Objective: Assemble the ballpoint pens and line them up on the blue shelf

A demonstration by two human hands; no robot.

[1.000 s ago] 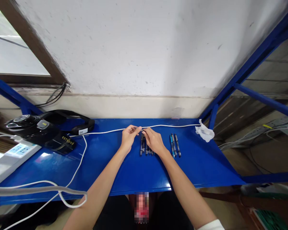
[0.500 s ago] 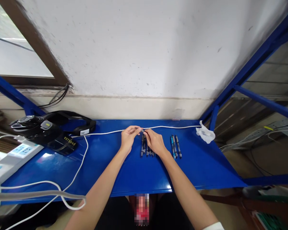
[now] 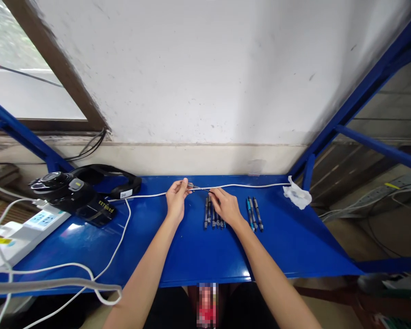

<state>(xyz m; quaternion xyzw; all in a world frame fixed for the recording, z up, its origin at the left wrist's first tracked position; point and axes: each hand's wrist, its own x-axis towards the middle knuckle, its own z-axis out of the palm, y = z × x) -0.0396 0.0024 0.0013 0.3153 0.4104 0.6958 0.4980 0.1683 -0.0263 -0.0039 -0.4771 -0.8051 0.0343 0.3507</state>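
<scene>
The left hand (image 3: 176, 198) pinches a slim grey pen part (image 3: 191, 185) between its fingers, while the right hand (image 3: 228, 208) has its fingertips closed on a thin dark piece (image 3: 206, 190) — both just above the blue table (image 3: 205, 260). Below the right hand lies a row of dark pens (image 3: 213, 218), partly covered by it. To the right, three pens (image 3: 255, 214) lie side by side, one of them bright blue. A white cable (image 3: 250, 185) runs along the back to a crumpled tissue (image 3: 297, 195); at left — a black bottle (image 3: 85, 203) beside a white power strip (image 3: 27, 235).
</scene>
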